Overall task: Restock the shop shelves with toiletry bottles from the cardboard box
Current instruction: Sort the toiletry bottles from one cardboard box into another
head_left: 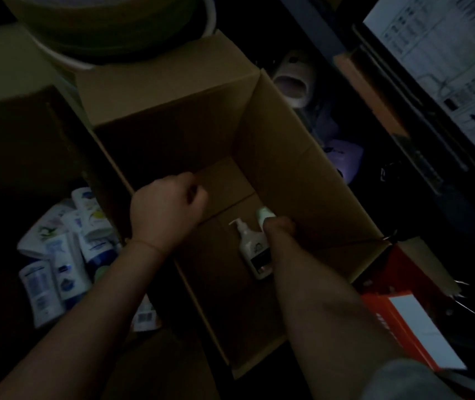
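An open cardboard box [302, 168] fills the middle of the dim view. On its floor lies a white pump bottle [252, 249] with a dark label. My right hand [279, 226] reaches deep into the box beside that bottle and is closed around a small bottle with a pale green cap [263, 216]. Over the box's left wall hovers my left hand [170, 209], fingers curled, with nothing visible in it.
A second box on the left holds several white and blue toiletry bottles [63, 249]. A red carton [406, 310] sits at the right. Dark shelving with purple items [343, 154] and printed sheets [446, 67] runs along the right. A round tub [109, 33] stands behind.
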